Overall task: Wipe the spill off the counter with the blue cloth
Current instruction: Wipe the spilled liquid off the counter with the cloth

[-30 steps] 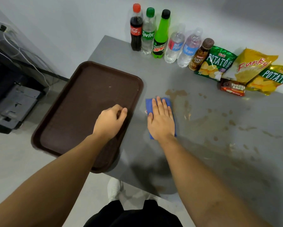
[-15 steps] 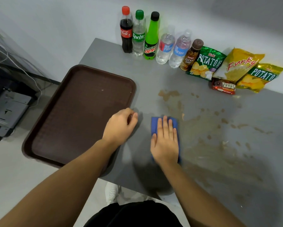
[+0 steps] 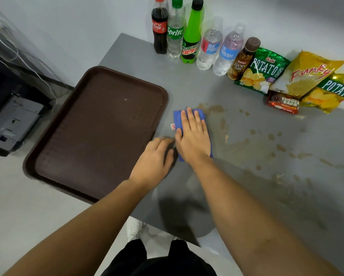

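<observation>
The right hand (image 3: 194, 139) lay flat on the blue cloth (image 3: 189, 116), fingers spread, its grip wide and pressing down, not closed around the cloth. The cloth sat on the gray bench (image 3: 187, 86), just right of the brown tray (image 3: 99, 126). A small white tag stuck out from its left edge. The brown spill (image 3: 246, 144) touched the cloth's top right corner and spread in spots and smears far to the right. The left hand (image 3: 153, 160) rested by the tray's right edge, fingers bent and blurry, so I cannot tell its grip. Bottles (image 3: 191, 32) and snack bags (image 3: 286, 76) stood along the wall at the back.
</observation>
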Action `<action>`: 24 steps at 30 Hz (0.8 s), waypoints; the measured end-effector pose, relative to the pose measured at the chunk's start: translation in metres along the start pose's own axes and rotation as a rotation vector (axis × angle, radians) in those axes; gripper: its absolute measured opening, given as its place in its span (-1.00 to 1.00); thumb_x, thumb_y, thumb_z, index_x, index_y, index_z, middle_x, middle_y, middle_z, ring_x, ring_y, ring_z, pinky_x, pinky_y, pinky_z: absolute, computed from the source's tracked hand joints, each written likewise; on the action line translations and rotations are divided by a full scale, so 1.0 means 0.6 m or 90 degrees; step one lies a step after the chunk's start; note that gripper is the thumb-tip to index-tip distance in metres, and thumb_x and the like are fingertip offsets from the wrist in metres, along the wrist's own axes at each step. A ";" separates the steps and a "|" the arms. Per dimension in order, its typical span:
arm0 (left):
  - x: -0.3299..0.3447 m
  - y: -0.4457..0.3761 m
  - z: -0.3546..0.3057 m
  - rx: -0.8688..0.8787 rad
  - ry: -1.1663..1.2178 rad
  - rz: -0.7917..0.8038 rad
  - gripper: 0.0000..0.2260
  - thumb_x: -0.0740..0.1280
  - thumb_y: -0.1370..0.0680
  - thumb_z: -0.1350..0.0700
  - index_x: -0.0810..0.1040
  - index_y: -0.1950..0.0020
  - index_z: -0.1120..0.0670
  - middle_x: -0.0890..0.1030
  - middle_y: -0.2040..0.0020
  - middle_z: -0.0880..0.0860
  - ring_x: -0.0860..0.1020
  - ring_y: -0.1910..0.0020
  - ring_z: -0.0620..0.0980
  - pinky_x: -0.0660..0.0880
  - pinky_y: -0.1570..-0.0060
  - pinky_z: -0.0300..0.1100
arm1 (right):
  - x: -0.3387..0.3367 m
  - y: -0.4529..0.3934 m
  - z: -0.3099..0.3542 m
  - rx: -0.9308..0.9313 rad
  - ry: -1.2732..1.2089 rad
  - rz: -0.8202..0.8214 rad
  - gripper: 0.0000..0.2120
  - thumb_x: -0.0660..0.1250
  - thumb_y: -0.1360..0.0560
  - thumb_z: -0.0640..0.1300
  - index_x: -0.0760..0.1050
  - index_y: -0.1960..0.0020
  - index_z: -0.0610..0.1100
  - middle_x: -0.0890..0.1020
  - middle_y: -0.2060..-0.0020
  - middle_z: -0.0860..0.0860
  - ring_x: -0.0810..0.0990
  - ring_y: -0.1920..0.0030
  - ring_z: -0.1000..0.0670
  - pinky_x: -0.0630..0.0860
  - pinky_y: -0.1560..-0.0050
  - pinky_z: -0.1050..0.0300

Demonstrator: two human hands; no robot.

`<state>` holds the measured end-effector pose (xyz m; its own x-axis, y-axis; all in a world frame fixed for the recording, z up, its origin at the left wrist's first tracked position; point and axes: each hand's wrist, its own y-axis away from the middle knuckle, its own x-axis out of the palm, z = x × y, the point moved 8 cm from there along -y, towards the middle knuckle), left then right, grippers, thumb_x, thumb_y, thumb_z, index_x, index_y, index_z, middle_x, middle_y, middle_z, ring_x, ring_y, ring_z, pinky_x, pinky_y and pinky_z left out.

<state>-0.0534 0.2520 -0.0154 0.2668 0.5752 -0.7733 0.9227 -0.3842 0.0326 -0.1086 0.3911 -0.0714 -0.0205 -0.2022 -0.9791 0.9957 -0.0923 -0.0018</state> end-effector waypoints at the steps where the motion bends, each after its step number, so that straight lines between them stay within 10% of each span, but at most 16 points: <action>1: 0.012 0.001 0.000 0.002 -0.031 0.005 -0.62 0.28 -0.69 0.14 0.47 -0.49 0.22 0.51 -0.43 0.17 0.46 -0.41 0.15 0.34 -0.46 -0.05 | -0.003 -0.006 -0.014 0.011 -0.001 0.002 -0.41 0.06 -0.66 0.03 0.11 -0.65 -0.11 0.15 -0.65 -0.06 0.06 -0.66 -0.09 0.01 -0.64 -0.08; 9: 0.106 0.015 0.038 -0.053 -0.185 0.016 -0.41 0.03 -0.74 -0.12 0.04 -0.70 0.15 -0.01 -0.71 0.12 -0.13 -0.68 0.07 -0.17 -0.63 -0.01 | -0.020 0.049 -0.103 0.129 0.007 0.005 -0.38 -0.01 -0.66 0.06 0.00 -0.67 -0.10 0.05 -0.67 -0.07 -0.01 -0.67 -0.10 -0.03 -0.65 -0.10; 24: 0.118 0.017 0.049 -0.037 -0.253 -0.052 -0.41 0.04 -0.72 -0.11 0.11 -0.68 0.16 0.06 -0.70 0.13 -0.06 -0.69 0.04 -0.17 -0.65 -0.03 | -0.004 -0.013 -0.020 -0.065 0.000 0.016 -0.43 0.02 -0.68 0.04 0.10 -0.66 -0.08 0.11 -0.66 -0.01 0.04 -0.66 -0.05 0.01 -0.65 -0.07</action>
<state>-0.0335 0.2674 -0.0882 0.0743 0.2736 -0.9590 0.9538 -0.3001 -0.0118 -0.1154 0.4038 -0.0713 0.0042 -0.2037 -0.9790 0.9999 0.0120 0.0018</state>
